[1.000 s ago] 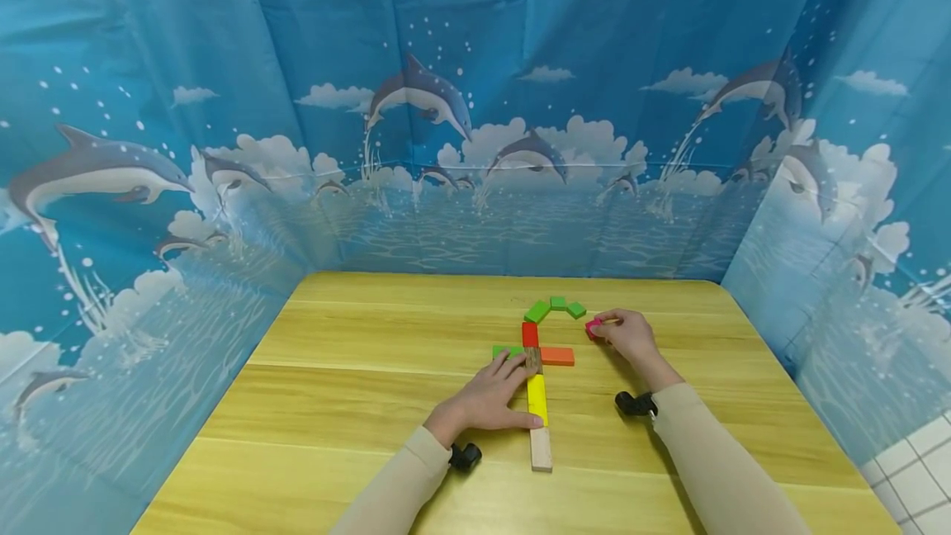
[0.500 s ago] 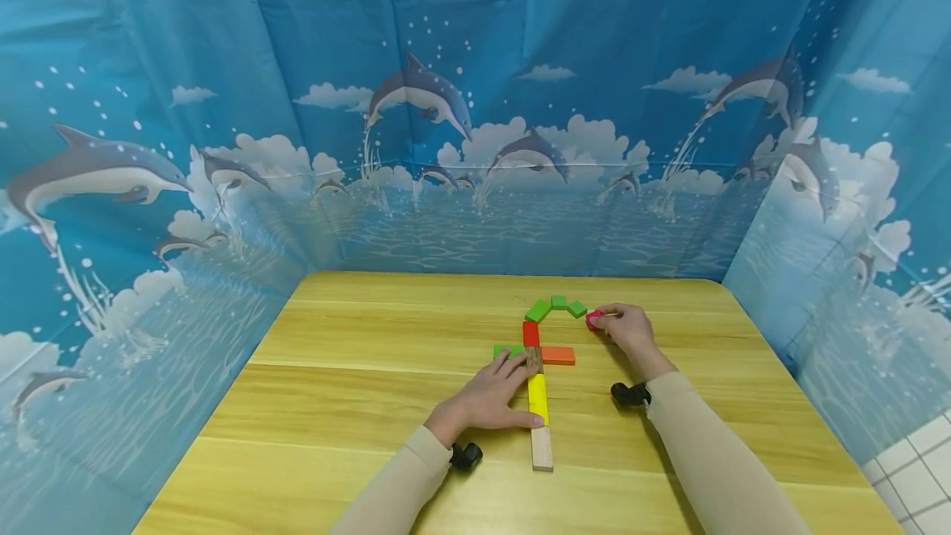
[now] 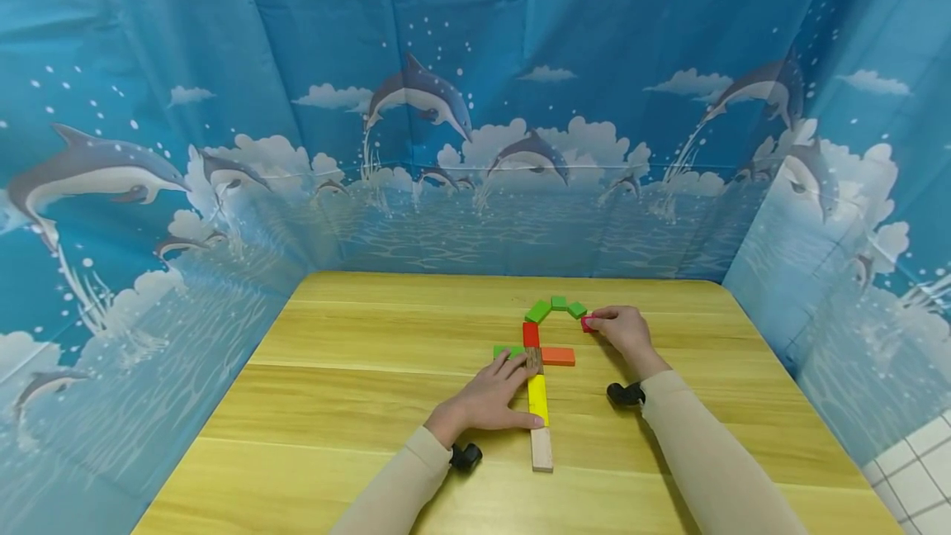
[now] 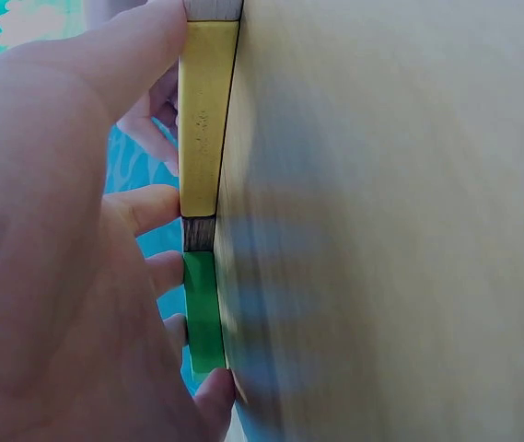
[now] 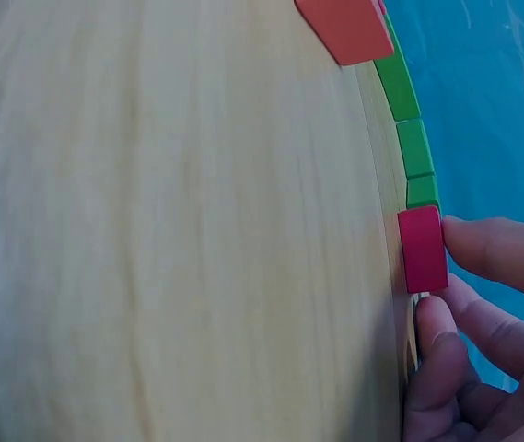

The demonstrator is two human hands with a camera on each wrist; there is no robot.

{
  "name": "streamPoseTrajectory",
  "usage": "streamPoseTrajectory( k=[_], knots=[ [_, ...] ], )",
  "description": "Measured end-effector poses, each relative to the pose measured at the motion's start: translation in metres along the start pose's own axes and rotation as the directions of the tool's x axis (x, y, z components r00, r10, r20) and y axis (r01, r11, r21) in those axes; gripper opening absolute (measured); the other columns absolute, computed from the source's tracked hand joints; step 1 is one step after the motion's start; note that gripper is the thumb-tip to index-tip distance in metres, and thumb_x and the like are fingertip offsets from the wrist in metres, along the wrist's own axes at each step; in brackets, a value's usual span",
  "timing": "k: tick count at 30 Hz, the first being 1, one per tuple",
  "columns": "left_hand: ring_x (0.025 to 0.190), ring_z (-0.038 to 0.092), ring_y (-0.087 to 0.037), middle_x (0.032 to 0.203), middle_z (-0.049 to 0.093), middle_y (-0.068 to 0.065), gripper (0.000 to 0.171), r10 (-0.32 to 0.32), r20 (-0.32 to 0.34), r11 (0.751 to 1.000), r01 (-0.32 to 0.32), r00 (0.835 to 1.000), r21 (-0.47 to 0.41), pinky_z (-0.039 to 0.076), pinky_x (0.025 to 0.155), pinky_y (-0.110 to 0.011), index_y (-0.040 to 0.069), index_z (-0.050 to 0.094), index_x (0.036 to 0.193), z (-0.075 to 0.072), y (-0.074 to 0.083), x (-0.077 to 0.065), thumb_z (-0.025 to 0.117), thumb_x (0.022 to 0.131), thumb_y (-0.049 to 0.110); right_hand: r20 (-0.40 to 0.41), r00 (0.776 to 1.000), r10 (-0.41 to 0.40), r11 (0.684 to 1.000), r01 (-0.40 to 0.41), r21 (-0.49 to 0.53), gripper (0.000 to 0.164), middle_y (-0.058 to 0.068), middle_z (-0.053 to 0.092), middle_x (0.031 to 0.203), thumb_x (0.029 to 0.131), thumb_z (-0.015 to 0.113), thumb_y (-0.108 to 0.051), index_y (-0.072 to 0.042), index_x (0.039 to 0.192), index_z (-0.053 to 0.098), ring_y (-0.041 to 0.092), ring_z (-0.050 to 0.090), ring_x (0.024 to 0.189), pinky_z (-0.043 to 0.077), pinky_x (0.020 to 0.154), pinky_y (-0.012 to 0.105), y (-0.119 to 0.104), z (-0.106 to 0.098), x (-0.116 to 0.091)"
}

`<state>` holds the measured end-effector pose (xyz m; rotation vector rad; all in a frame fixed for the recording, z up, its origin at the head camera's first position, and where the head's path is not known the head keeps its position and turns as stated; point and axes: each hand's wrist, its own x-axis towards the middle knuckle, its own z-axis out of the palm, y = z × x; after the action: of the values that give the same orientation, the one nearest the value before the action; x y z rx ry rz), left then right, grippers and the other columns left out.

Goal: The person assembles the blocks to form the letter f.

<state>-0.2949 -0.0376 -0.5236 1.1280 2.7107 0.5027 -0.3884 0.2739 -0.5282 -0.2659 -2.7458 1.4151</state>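
Observation:
My right hand pinches a small pinkish-red block at the right end of a curve of blocks. Right by it lies a small green block, then another small green block and a longer green block. A red block runs down from the curve to a dark brown block. My left hand lies spread over the row, its thumb at the lower end of the yellow block and its fingers on the brown block and the left green block.
An orange block extends right from the brown one. A pale wooden block continues the row below the yellow block. All lie on a wooden table. A blue dolphin-print curtain hangs behind it.
My right hand has shifted slightly left, bringing the pinkish-red block up to the end of the green curve and turning it. The left hand has stayed in place.

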Motion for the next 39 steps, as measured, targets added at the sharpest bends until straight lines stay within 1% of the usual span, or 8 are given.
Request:
streamPoseTrajectory(
  k=[3,8,15,24,31,35,39],
  knots=[
    [0.153,0.008,-0.035,0.168,0.011,-0.005,0.089,0.004,-0.001,1.000,-0.004,1.000,-0.004,0.020,0.119,-0.054,0.021,0.030,0.160,0.0005,0.0004,0.0003,0.053,0.091,0.073,0.006,1.000,-0.016,1.000,0.016,-0.025,0.038,0.022,0.061,0.131,0.097,0.068,-0.027,-0.004,0.127,0.068,0.041,0.054,0.118,0.046,0.095,0.054,-0.0016,-0.0004,-0.0014],
    [0.153,0.006,-0.034,0.168,0.011,-0.004,0.089,0.003,0.006,1.000,-0.003,1.000,-0.009,0.019,0.120,-0.053,0.021,0.030,0.160,0.0008,0.0011,0.0005,0.053,0.091,0.072,0.010,1.000,-0.018,0.999,0.018,-0.036,0.039,0.022,0.061,0.131,0.097,0.068,-0.028,-0.004,0.127,0.068,0.041,0.054,0.117,0.046,0.095,0.055,-0.0022,-0.0017,-0.0020],
    [0.153,0.008,-0.035,0.168,0.012,-0.005,0.089,0.005,-0.003,1.000,-0.005,1.000,-0.009,0.020,0.119,-0.053,0.021,0.030,0.160,-0.0019,0.0035,0.0011,0.053,0.091,0.072,0.019,1.000,-0.012,1.000,0.012,-0.026,0.041,0.022,0.060,0.133,0.096,0.069,-0.030,-0.004,0.128,0.067,0.042,0.053,0.120,0.044,0.098,0.056,-0.0041,-0.0040,-0.0022],
    [0.153,0.010,-0.036,0.168,0.013,-0.006,0.089,0.007,-0.012,1.000,-0.007,1.000,0.006,0.020,0.119,-0.054,0.020,0.031,0.160,-0.0028,0.0035,0.0020,0.053,0.091,0.072,0.022,1.000,-0.004,1.000,0.005,-0.022,0.041,0.021,0.060,0.132,0.096,0.070,-0.031,-0.004,0.127,0.068,0.042,0.053,0.119,0.045,0.097,0.055,-0.0079,-0.0043,-0.0019],
    [0.153,0.010,-0.036,0.168,0.012,-0.005,0.088,0.008,-0.020,1.000,-0.008,1.000,0.008,0.021,0.119,-0.054,0.022,0.031,0.160,-0.0031,0.0034,0.0018,0.054,0.091,0.072,0.020,1.000,-0.007,1.000,0.008,-0.027,0.042,0.021,0.059,0.133,0.096,0.070,-0.031,-0.004,0.128,0.067,0.042,0.052,0.119,0.044,0.098,0.056,-0.0095,-0.0036,-0.0010],
    [0.153,0.008,-0.035,0.168,0.011,-0.006,0.088,0.004,-0.013,1.000,-0.004,1.000,-0.005,0.021,0.118,-0.055,0.023,0.029,0.161,-0.0038,0.0036,0.0012,0.054,0.091,0.071,0.020,1.000,0.006,1.000,-0.005,-0.026,0.042,0.021,0.058,0.134,0.095,0.071,-0.032,-0.004,0.127,0.068,0.042,0.052,0.120,0.043,0.098,0.057,-0.0094,-0.0021,-0.0002],
    [0.153,0.008,-0.035,0.168,0.012,-0.007,0.088,-0.002,-0.021,1.000,0.002,1.000,-0.012,0.023,0.117,-0.056,0.023,0.029,0.160,-0.0033,0.0036,0.0013,0.056,0.091,0.070,0.022,0.999,0.023,1.000,-0.023,-0.010,0.042,0.022,0.056,0.137,0.097,0.068,-0.034,-0.005,0.127,0.068,0.043,0.049,0.123,0.042,0.099,0.058,-0.0084,-0.0005,0.0004]
  ],
)
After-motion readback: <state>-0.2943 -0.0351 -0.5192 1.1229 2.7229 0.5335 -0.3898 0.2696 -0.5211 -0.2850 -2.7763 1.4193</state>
